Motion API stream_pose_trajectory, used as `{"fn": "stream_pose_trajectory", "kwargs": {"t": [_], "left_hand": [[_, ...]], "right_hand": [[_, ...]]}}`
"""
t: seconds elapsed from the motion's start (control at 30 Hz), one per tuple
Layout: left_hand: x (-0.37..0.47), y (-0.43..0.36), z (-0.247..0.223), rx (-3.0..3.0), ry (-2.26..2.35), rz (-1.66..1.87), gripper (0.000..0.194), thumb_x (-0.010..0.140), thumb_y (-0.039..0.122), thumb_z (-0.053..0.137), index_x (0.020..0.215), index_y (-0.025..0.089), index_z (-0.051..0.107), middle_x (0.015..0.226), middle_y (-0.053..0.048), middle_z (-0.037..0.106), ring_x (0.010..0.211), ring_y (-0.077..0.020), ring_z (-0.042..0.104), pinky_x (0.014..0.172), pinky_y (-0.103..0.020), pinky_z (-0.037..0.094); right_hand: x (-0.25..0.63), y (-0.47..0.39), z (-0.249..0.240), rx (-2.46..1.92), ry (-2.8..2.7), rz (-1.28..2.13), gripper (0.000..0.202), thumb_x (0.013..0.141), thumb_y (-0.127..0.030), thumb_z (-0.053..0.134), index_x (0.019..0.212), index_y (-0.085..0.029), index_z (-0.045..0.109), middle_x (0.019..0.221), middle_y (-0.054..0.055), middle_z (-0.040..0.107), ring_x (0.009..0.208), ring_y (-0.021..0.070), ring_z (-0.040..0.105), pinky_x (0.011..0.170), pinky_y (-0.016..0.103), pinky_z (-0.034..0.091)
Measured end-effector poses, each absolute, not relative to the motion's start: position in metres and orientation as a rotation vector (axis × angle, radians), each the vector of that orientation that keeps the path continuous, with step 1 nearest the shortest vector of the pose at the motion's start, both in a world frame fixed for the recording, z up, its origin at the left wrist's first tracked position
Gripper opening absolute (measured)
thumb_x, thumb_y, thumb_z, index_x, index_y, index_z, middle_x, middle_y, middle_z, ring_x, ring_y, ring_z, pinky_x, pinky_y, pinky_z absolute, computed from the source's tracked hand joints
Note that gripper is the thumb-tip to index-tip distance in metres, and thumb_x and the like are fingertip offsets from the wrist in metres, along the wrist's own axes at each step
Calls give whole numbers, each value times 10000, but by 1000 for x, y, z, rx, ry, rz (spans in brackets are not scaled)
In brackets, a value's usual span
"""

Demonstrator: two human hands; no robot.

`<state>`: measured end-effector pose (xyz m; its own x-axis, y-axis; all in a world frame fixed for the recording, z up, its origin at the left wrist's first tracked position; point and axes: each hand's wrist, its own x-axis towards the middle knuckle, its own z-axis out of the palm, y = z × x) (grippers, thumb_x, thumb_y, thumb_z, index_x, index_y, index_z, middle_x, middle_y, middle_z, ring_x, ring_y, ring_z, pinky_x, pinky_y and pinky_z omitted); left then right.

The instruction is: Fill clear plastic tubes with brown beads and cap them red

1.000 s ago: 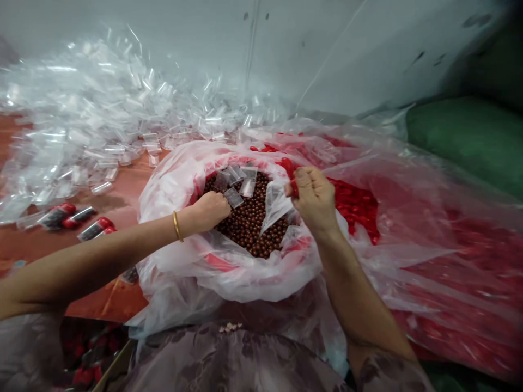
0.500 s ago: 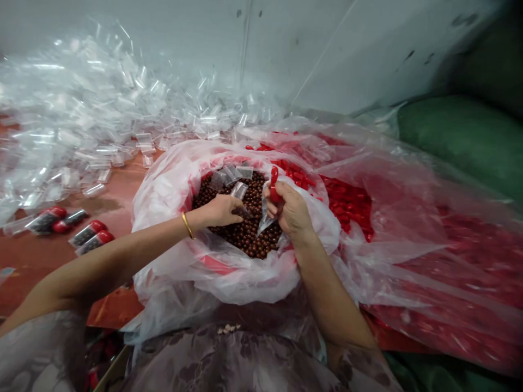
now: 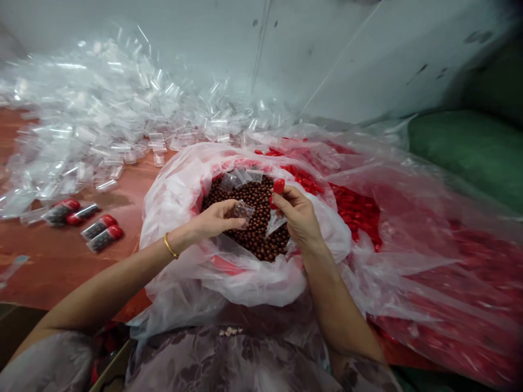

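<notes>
My left hand [image 3: 218,218] is closed around a small clear plastic tube [image 3: 244,210], tilted above a heap of brown round balls [image 3: 261,237]. My right hand [image 3: 301,216] pinches a glossy red cap [image 3: 279,186] at its fingertips, and more red shows under the fingers. Below that hand a clear pointed piece of plastic [image 3: 274,223] touches the balls. The balls fill a container lined with a white translucent bag [image 3: 249,286]. Several empty clear tubes [image 3: 242,176] lie at its far side.
Clear tubes [image 3: 102,103] are piled at the back left. Filled tubes with red caps [image 3: 105,238] lie on the reddish table [image 3: 57,267]. At the right, a large plastic bag holds many red caps [image 3: 355,212]. A green sack [image 3: 461,147] sits behind it.
My left hand has drawn back a little from the balls, raising the tube. My right hand has turned the red cap at its fingertips. The whole view has shifted slightly.
</notes>
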<state>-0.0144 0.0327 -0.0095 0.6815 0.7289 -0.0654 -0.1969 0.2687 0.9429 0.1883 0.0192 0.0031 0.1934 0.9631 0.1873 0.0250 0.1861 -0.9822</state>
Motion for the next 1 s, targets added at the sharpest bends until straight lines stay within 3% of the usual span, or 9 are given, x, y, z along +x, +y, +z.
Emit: {"fn": "stream_pose_trajectory", "kwargs": {"t": [0.1, 0.23, 0.37, 0.53, 0.77, 1.0], "left_hand": [[-13, 32, -12, 1198, 522, 661, 424, 648, 346, 828, 896, 110, 579, 804, 22, 572, 720, -69, 515, 696, -223, 418], [-14, 28, -7, 1274, 503, 651, 382, 723, 377, 763, 936, 124, 571, 793, 22, 552, 692, -75, 503, 656, -227, 424], [-17, 24, -1, 1250, 476, 627, 392, 767, 449, 709, 935, 143, 531, 755, 29, 531, 668, -82, 526, 637, -234, 473], [-18, 25, -2, 1244, 485, 629, 439, 762, 530, 685, 894, 156, 496, 748, 42, 492, 603, -58, 484, 587, -222, 471], [-15, 20, -7, 1303, 552, 741, 477, 769, 593, 638, 873, 157, 477, 629, 67, 456, 497, -45, 408, 485, -202, 362], [-13, 16, -5, 1341, 572, 800, 484, 751, 605, 630, 866, 151, 507, 627, 60, 451, 513, -55, 396, 489, -211, 318]], "right_hand": [[178, 13, 9, -1133, -1112, 1111, 320, 668, -434, 769, 817, -226, 577, 709, -56, 623, 511, 89, 559, 429, 206, 445], [168, 7, 7, -1041, -1186, 1071, 300, 689, -398, 785, 776, -213, 565, 917, -9, 687, 776, 140, 687, 689, 301, 582], [164, 1, -2, -1021, -1272, 881, 181, 771, -364, 731, 811, -223, 625, 974, 23, 737, 938, 170, 690, 901, 375, 549], [160, -8, -1, -1091, -1426, 698, 77, 841, -293, 661, 904, -258, 691, 1032, 18, 756, 982, 186, 703, 980, 414, 519], [157, -15, -2, -1014, -1748, 377, 273, 852, -187, 618, 1085, -298, 704, 1113, -3, 741, 1040, 204, 703, 1092, 462, 457], [157, -29, 1, -1055, -1891, 300, 387, 883, -212, 571, 1257, -296, 625, 1255, 31, 673, 1137, 224, 657, 1112, 483, 432]]}}
